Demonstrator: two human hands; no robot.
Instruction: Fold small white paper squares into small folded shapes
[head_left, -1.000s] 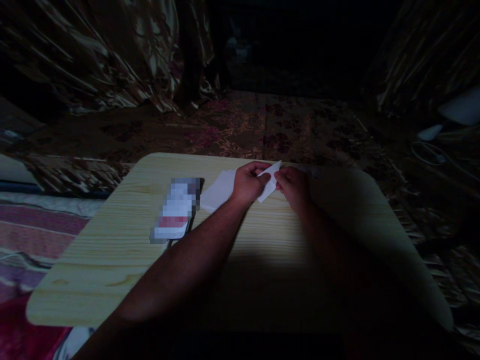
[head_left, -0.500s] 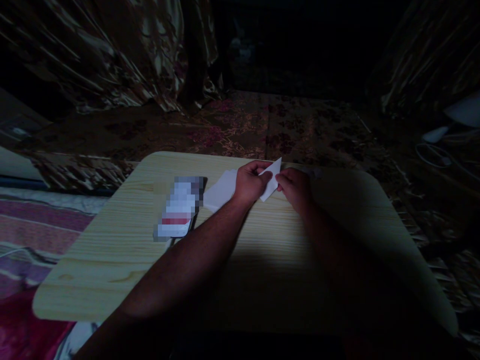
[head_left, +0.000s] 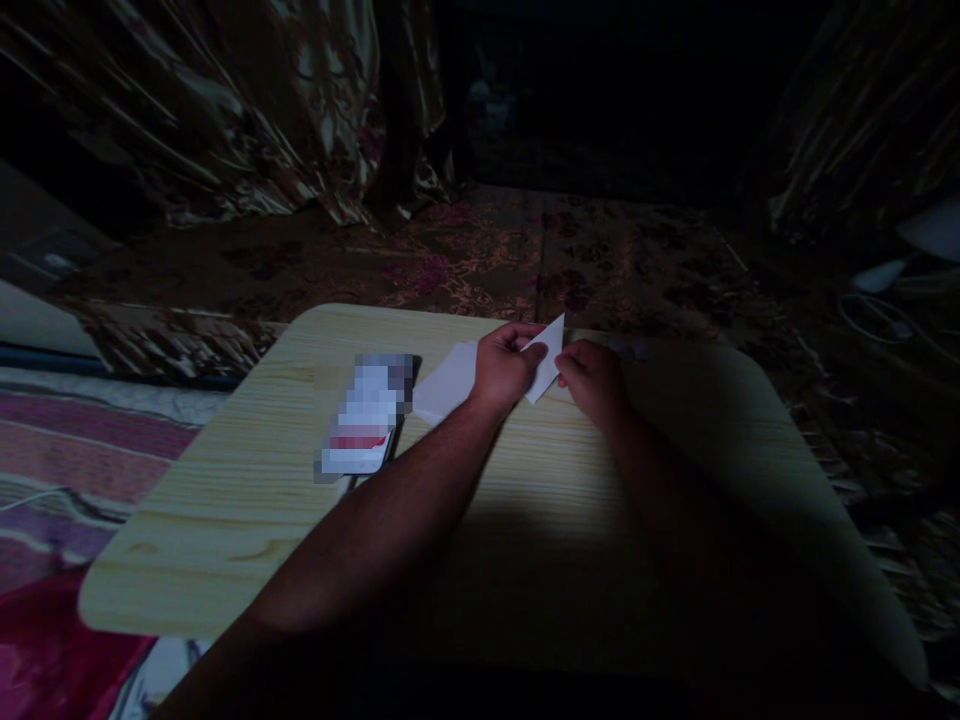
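Note:
Near the far edge of the light wooden table (head_left: 247, 500), my left hand (head_left: 504, 368) is closed on a small folded piece of white paper (head_left: 546, 365), its thumb lying on the front face. The paper is tilted up, with one sharp corner pointing away from me. At the paper's right edge, my right hand (head_left: 595, 378) pinches with thumb and forefinger; its other fingers are curled and partly hidden in shadow. Several white sheets (head_left: 446, 385) lie on the table just left of my left hand, partly covered by it.
Left of the sheets lies a phone (head_left: 367, 415) with a lit, blurred screen. Small pale scraps (head_left: 634, 348) lie beyond my right hand. A patterned cloth-covered seat (head_left: 480, 250) borders the table's far side. A white cable (head_left: 874, 310) is at the far right. The room is dim.
The camera view has shifted slightly, so everything sits a little farther right. Both hands keep nearly the same hold on the folded paper.

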